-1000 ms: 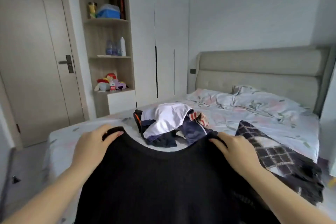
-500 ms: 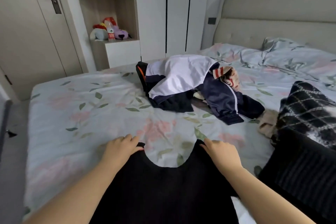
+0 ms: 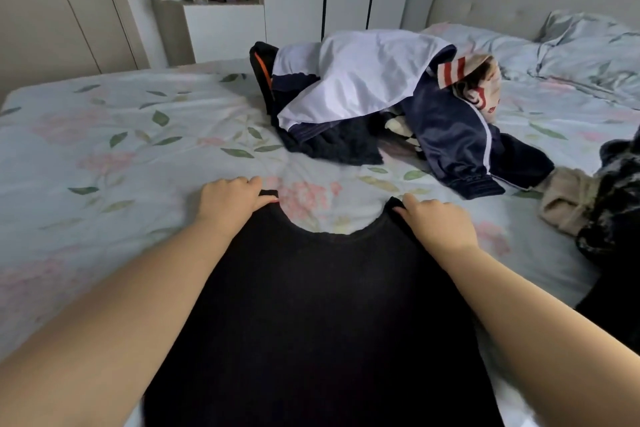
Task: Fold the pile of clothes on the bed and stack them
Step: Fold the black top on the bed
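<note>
The black top (image 3: 311,305) is now lying flat on the bed (image 3: 104,149). The left grip (image 3: 232,199) and right grip (image 3: 437,222) are pinching its shoulders, probably readying a fold.

A: Foreground, a plain black top (image 3: 311,305); the bedsheet (image 3: 121,149) is pale blue, printed with pink blossoms and green leaves.
B: And the pile?
A: A white garment (image 3: 356,76), a navy jacket (image 3: 450,135) with a white sleeve stripe, a beige piece (image 3: 474,80) banded in red.
B: Far right?
A: A tan garment (image 3: 568,201) and a black-and-white checked garment (image 3: 620,191).
</note>
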Demonstrator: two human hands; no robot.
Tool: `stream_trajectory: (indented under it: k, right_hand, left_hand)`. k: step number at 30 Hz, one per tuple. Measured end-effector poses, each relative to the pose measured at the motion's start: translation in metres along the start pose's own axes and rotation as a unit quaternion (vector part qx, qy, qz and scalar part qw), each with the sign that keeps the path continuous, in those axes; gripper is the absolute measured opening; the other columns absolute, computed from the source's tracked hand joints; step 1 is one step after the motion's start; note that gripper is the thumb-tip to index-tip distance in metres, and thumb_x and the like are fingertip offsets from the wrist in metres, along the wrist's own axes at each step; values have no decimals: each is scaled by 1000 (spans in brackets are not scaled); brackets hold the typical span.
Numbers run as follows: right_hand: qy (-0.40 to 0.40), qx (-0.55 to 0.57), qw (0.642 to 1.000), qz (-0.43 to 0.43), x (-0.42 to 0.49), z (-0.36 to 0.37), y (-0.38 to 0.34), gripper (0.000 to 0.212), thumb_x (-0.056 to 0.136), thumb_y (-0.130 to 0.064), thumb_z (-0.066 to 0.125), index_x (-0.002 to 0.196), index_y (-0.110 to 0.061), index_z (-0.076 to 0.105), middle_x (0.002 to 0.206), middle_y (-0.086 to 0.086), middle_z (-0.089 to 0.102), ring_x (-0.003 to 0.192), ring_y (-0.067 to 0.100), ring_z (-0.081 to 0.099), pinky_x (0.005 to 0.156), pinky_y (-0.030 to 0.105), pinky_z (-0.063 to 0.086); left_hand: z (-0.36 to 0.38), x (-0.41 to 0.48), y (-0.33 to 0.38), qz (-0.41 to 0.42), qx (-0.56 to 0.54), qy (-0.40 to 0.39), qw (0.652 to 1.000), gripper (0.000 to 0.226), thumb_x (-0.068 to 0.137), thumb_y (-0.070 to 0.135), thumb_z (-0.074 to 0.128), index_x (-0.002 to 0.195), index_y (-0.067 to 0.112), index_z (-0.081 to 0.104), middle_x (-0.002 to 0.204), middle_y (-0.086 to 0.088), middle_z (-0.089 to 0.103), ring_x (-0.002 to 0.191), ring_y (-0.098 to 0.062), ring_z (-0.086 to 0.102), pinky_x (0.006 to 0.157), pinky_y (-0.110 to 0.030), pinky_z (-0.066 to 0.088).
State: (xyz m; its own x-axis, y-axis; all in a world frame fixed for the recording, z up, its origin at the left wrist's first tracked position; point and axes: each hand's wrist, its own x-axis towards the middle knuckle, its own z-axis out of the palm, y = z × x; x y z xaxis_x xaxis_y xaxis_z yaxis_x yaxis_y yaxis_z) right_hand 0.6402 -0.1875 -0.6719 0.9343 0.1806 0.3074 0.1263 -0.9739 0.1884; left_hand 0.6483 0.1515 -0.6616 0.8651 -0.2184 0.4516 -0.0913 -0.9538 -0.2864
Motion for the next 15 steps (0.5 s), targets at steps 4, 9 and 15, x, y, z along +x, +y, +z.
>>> stream_trajectory:
  k: [4,9,15]
  right_hand:
    - [-79,-33,994,69,-17,-24,-11,36,103,-46,34,117,-15,45,115,9,58,106,31,56,65,34,35]
    - [-65,-55,995,52,-92,-92,-40,46,93,-18,45,137,-11,36,134,8,41,115,28,46,83,34,38]
    - [-141,159,977,-12,-239,-169,-93,69,86,-59,60,146,-27,46,155,-4,39,138,17,43,111,38,41]
  left_hand:
    - [-16,-18,3,-127,-34,-97,986,64,89,69,41,114,11,44,110,-8,58,101,-26,58,65,-35,45]
    - [-59,-86,-6,-226,-111,-199,947,70,99,55,38,151,16,12,140,-11,34,125,-26,39,93,-38,47]
    - [-127,-195,-18,-231,-148,-290,917,76,97,60,35,152,18,2,154,-12,25,138,-31,31,107,-44,39]
